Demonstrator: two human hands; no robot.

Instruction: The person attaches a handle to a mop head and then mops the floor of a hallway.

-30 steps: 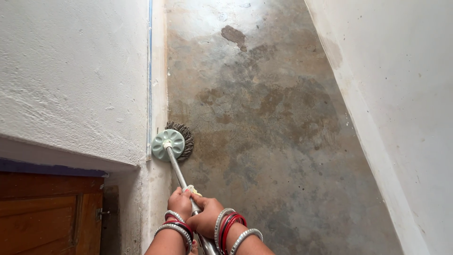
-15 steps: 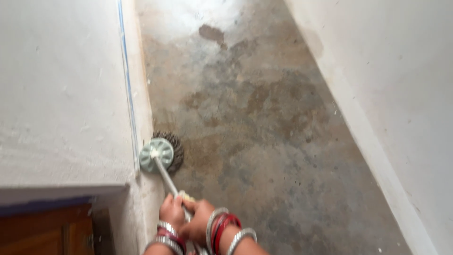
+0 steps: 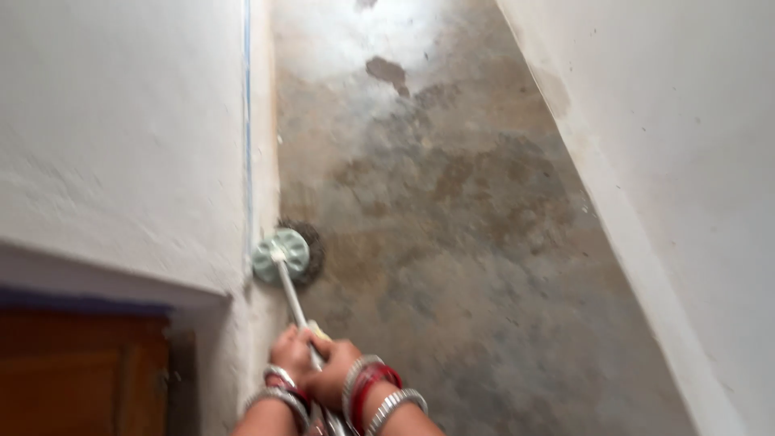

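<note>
Mop (image 3: 282, 257) looks light, its pole stiff, its strands soft against the left wall (image 3: 121, 145); both hands, left (image 3: 291, 352) and right (image 3: 333, 373), clasp the pole's near end with closed fingers.

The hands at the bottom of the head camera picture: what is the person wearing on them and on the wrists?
Both hands are bare, with no gloves and no sleeves in view. The left hand has silver-coloured bangles with a red one between them at the wrist. The right hand wears a thicker stack: silver bangles on either side of several red ones. The picture is blurred, so finer patterns cannot be made out.
</note>
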